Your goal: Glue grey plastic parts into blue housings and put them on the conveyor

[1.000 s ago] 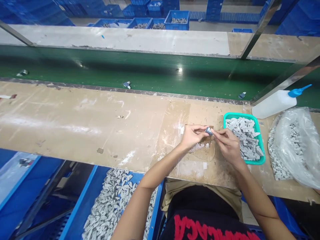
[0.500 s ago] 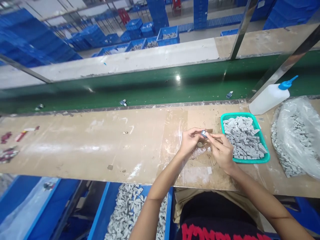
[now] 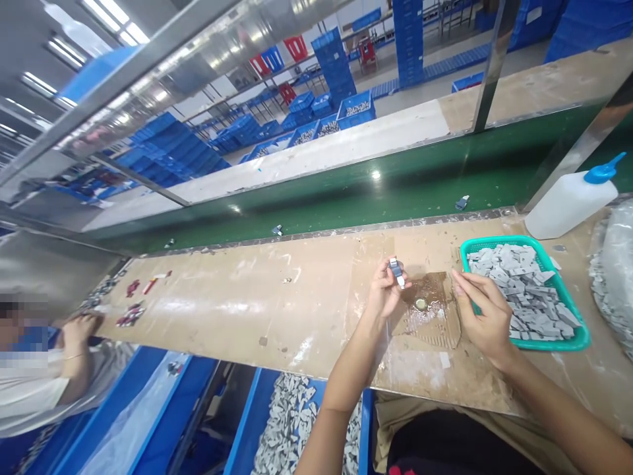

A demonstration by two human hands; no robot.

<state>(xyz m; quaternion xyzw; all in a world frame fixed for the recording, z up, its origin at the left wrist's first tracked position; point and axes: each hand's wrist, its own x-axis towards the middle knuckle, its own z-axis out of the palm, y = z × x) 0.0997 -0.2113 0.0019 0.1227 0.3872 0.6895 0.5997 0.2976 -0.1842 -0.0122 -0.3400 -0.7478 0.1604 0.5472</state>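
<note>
My left hand [image 3: 386,288] pinches a small dark blue and white plastic part [image 3: 396,272], held upright above the table. My right hand [image 3: 484,313] is apart from it, beside the green basket, thumb and fingers pressed together; whether anything small is between them I cannot make out. Between my hands lies a stained cardboard piece [image 3: 438,323] with a small round cap-like item [image 3: 421,304] on it. Many light grey plastic pieces [image 3: 529,290] fill the green basket [image 3: 586,340] at right.
A white bottle with a blue nozzle [image 3: 568,204] stands behind the basket, near a clear bag [image 3: 618,264] of grey pieces. A green conveyor belt [image 3: 326,198] runs along the table's far side. Below sits a blue crate [image 3: 242,435]. At far left, a co-worker's hand [image 3: 82,328] rests at the table.
My hands have come apart: the right has drawn back toward the basket, while the left keeps the small part. The view has swung left, bringing a co-worker into sight.
</note>
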